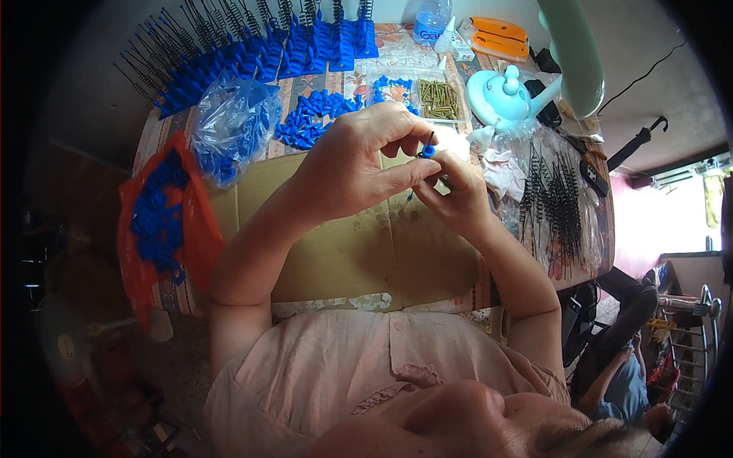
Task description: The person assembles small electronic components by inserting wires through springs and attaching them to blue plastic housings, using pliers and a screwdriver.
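Above the cardboard, my left hand [360, 156] and my right hand [460, 191] meet fingertip to fingertip. Between them is a small blue plastic piece [429, 151] with a thin black wire sticking out of its top. A dark blue tip shows below the fingers. Both hands are closed in a pinch on this piece; the fingers cover part of it. Just beyond my left hand lies a pile of blue cone-shaped plastic parts [309, 122]. Black coiled wires [553, 202] lie in clear plastic to the right of my right hand.
Cardboard [336, 259] covers the table's near part. At the back left stand blue racks [305, 49] holding upright coiled wires. A clear bag [233, 126] and a red bag [198, 214] hold blue parts. Brass-coloured pieces [439, 99] fill a tray beside a light-blue lamp [500, 95]. Another person [622, 382] sits at right.
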A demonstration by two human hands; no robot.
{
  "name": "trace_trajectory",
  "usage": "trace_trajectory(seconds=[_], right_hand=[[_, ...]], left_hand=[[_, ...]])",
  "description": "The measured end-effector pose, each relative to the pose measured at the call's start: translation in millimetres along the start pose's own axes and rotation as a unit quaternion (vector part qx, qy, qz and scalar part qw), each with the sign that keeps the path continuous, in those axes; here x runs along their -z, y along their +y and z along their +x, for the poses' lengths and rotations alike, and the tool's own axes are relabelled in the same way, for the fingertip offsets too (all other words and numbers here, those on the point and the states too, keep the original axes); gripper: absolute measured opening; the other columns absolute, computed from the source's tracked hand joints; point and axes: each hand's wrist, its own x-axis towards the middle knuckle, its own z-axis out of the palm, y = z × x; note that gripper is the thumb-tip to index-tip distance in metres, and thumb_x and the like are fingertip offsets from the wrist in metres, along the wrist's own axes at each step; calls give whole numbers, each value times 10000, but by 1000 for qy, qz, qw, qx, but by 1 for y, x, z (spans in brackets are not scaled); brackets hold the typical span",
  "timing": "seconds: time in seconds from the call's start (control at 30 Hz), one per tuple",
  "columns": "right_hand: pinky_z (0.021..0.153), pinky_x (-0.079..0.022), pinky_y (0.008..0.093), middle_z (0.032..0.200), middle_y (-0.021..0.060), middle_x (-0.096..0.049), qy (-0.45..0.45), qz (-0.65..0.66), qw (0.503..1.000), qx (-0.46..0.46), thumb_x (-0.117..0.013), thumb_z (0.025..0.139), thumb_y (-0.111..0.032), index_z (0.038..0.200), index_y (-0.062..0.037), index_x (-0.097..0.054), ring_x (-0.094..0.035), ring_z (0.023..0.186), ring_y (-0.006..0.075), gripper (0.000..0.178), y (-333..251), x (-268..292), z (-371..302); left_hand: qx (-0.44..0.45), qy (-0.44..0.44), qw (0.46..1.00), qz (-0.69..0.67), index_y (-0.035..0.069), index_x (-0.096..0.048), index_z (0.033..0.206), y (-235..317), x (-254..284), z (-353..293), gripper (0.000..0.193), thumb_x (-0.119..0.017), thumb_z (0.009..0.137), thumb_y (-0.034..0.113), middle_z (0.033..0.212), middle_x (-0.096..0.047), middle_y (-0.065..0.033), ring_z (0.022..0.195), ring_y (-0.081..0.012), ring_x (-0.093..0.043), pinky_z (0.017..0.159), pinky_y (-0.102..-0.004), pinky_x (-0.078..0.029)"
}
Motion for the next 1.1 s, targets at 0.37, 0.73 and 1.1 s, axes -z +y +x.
trace_trajectory(seconds=[0.37, 0.73, 1.1], right_hand=[[558, -485, 275, 693, 43, -585, -10, -7, 1000, 9, -735, 742, 1, 826, -30, -585, -584, 601, 123, 175, 0, 1, -1], [600, -495, 273, 765, 50, -633, 6, 49, 999, -5, -690, 832, -70, 1008, -18, -627, -600, 655, 115, 194, -5, 5, 3], [639, -513, 225, 867, 58, -641, 18, 275, 947, -168, -579, 937, -57, 1100, 21, -582, -599, 741, 75, 181, 19, 13, 5]], left_hand=[[-21, 15, 1000, -5, 12, -647, 884, -1, -2, -2, 161, -749, 759, 13, 820, -601, -45, 698, -111, -554, 642, -239, -462], [14, 14, 1000, -18, 10, -659, 890, -8, 8, 1, 136, -740, 782, 28, 810, -612, -35, 708, -84, -554, 648, -226, -459], [155, 30, 941, -298, 28, -660, 981, -43, 22, 8, 152, -652, 908, 160, 821, -632, -26, 681, -81, -598, 640, -223, -525]])
